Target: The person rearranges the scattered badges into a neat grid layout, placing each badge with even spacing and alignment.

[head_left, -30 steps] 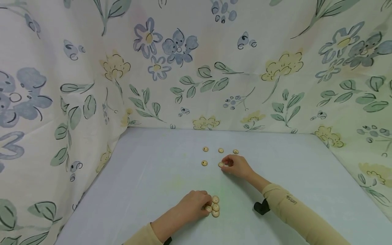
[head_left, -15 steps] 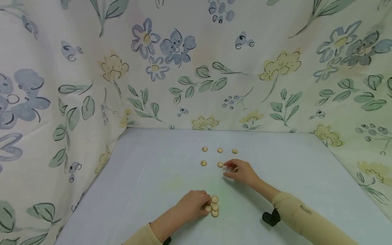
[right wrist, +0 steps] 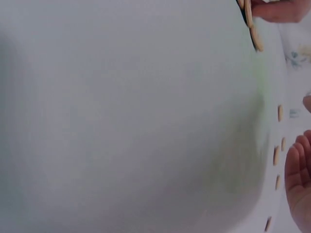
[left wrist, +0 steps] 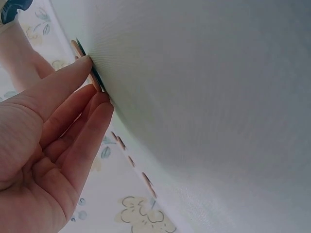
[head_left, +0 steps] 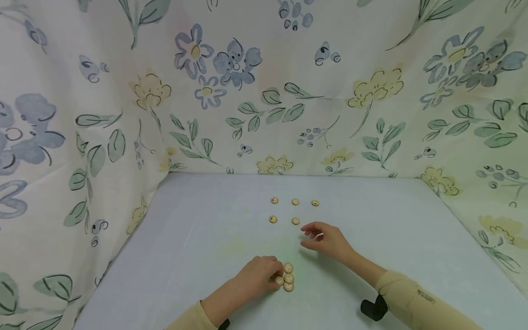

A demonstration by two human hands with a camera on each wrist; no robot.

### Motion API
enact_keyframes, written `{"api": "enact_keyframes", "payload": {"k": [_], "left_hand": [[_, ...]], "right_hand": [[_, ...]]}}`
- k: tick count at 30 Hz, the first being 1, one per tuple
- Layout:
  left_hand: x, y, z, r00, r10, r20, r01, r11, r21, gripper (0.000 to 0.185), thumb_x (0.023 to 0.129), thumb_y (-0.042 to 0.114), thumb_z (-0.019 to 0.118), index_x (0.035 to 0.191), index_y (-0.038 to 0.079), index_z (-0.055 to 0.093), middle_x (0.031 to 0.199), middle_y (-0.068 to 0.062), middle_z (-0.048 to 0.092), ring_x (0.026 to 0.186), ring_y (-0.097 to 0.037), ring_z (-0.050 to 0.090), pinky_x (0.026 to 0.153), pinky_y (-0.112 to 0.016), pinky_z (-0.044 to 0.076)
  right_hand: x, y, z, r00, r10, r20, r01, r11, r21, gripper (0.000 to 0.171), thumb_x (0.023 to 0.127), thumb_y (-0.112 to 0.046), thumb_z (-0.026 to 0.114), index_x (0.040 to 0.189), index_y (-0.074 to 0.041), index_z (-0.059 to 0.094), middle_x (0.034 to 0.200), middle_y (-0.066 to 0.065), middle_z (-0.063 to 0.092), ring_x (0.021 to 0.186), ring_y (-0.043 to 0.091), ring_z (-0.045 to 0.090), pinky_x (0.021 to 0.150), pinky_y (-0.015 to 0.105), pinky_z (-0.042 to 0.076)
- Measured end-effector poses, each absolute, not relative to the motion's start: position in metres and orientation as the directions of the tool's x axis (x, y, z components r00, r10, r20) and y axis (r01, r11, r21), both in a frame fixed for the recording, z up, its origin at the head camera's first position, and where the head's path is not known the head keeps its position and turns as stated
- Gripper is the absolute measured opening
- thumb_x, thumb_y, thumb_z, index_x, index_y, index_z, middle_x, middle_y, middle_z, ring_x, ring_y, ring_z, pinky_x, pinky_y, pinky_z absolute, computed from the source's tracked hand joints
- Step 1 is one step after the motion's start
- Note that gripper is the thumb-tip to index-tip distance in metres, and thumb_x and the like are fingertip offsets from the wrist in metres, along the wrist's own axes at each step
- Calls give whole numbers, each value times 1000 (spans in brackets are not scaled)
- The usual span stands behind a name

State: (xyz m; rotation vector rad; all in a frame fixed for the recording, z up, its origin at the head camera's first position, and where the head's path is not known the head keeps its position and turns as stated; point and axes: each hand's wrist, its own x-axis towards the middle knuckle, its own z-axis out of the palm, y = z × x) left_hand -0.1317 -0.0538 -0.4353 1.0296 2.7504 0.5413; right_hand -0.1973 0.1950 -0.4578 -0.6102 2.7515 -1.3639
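My left hand (head_left: 259,276) rests at the near middle of the table, its thumb and fingers pinching a round wooden button (head_left: 279,281). Against that button stands a short column of similar buttons (head_left: 288,277), the lower ones overlapping. In the left wrist view, the thumb and fingertips meet the thin edge of a button (left wrist: 94,80). My right hand (head_left: 327,239) hovers with loosely bent fingers, holding nothing. It is just right of and nearer than a single button (head_left: 295,221) in the front row of the spaced-out buttons.
Another button (head_left: 273,219) lies left in that front row. Behind it, a back row has a left button (head_left: 274,200), a middle button (head_left: 295,201) and a right button (head_left: 315,203). A floral cloth (head_left: 272,151) hangs round the white table (head_left: 198,238).
My right hand has let go of the front-row button and drawn back toward the near right, its fingers spreading. The left hand keeps its hold on its button.
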Motion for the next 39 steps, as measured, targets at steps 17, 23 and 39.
{"api": "enact_keyframes", "payload": {"k": [17, 23, 39], "left_hand": [[-133, -57, -436, -734, 677, 47, 635, 661, 401, 17, 76, 10, 80, 84, 14, 66, 74, 10, 52, 63, -1, 42, 62, -21, 38], [-132, -57, -436, -726, 686, 54, 645, 652, 400, 16, 77, 10, 80, 85, 13, 66, 74, 8, 53, 63, -1, 41, 61, -21, 37], [-133, -56, -439, -726, 686, 50, 642, 649, 409, 16, 77, 9, 80, 86, 12, 67, 77, 8, 56, 64, -1, 43, 62, -21, 38]], "right_hand": [[-153, 183, -456, -836, -499, 226, -452, 394, -800, 34, 81, -22, 80, 106, -4, 68, 96, 7, 69, 82, 25, 61, 71, 28, 53], [-144, 178, -463, -809, -536, 243, -484, 371, -792, 29, 80, -17, 81, 104, -6, 68, 97, 6, 69, 80, 25, 61, 69, 31, 53], [-135, 167, -475, -752, -589, 297, -560, 332, -759, 24, 80, -20, 81, 100, -14, 69, 90, -2, 67, 76, 17, 61, 67, 24, 51]]}}
